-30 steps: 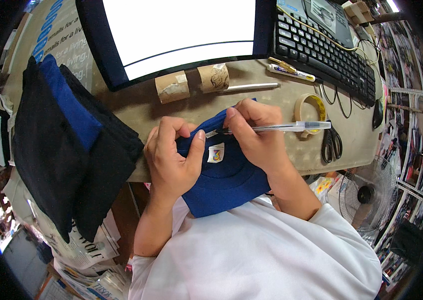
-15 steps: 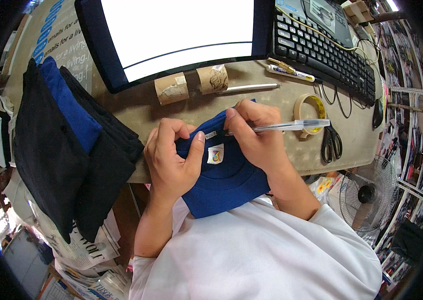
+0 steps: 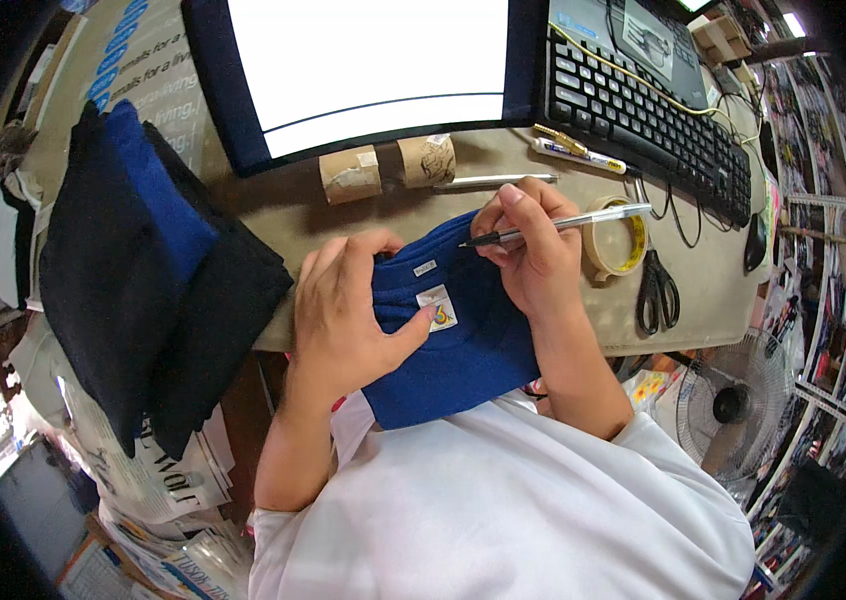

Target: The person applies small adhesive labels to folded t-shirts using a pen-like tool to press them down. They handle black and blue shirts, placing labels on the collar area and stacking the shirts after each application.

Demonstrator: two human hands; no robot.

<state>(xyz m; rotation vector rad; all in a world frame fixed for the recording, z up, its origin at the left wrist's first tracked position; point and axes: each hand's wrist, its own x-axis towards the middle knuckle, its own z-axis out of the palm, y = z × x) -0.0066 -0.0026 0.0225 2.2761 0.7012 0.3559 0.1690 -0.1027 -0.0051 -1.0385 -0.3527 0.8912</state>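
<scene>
carefully, our left hand (image 3: 343, 315) pins the folded blue cloth garment (image 3: 458, 340) by its small white label (image 3: 438, 308); our right hand (image 3: 533, 250) pinches the silver pen (image 3: 563, 224), which we judge needs a light touch.

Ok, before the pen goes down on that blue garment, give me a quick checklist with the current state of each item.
1. Left hand pins the blue garment: ok.
2. Left thumb holds the small label flat: ok.
3. Right hand grips the pen: ok.
4. Pen tip over the garment near the collar: ok.
5. Pen tip touching fabric: cannot tell.
6. Scissors and tape roll lie apart from the garment: ok.
</scene>
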